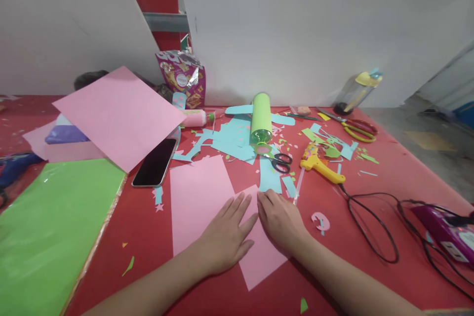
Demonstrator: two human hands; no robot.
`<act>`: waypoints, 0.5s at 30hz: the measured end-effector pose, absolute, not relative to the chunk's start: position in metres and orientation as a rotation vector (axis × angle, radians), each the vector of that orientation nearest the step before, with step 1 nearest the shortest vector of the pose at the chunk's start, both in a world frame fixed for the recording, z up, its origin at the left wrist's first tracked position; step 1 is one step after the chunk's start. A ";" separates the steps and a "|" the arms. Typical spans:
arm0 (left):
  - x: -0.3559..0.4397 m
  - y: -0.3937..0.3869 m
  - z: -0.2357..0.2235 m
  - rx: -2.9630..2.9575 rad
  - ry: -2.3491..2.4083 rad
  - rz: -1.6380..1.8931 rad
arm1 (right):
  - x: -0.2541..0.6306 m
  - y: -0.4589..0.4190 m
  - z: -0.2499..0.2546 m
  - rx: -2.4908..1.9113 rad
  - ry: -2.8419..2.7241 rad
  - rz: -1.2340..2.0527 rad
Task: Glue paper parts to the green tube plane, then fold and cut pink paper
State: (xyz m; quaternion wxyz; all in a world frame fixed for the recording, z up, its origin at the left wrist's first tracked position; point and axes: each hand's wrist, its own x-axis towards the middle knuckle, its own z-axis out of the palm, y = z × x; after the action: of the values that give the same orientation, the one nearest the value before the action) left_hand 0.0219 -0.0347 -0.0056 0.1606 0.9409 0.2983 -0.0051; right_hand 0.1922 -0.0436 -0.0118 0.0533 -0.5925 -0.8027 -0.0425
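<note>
1. Currently, your two bare hands rest on one pink rectangular paper sheet, lying slanted on the red tabletop before you. Your left hand is flat, fingers spread; your right hand has its fingers curled at the sheet's far edge, and whether they pinch it cannot be told.
2. To your left lies one glossy clear plastic sleeve with bright green paper inside.
3. Just beyond your left hand is a second pink paper sheet; near it, one black-screened phone.
4. Farther on you have one yellow glue gun and two pairs of scissors: one black-handled, one red-and-yellow-handled.
5. Beyond, one clear plastic bottle wrapped in green paper lies between two light-blue paper strips.
6. Farthest stand one purple foil snack bag, contents hidden, and one clear, yellow-lidded container.
</note>
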 end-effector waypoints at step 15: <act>0.019 -0.035 -0.009 2.718 0.856 0.040 | 0.191 -0.035 -0.003 -1.815 -2.382 -0.130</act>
State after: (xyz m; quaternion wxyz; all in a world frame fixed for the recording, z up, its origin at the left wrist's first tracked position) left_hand 0.0195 -0.0347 -0.0091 0.1454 0.9436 0.2973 0.0139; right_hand 0.1913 -0.0352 -0.0034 0.0720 -0.6039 -0.7926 -0.0433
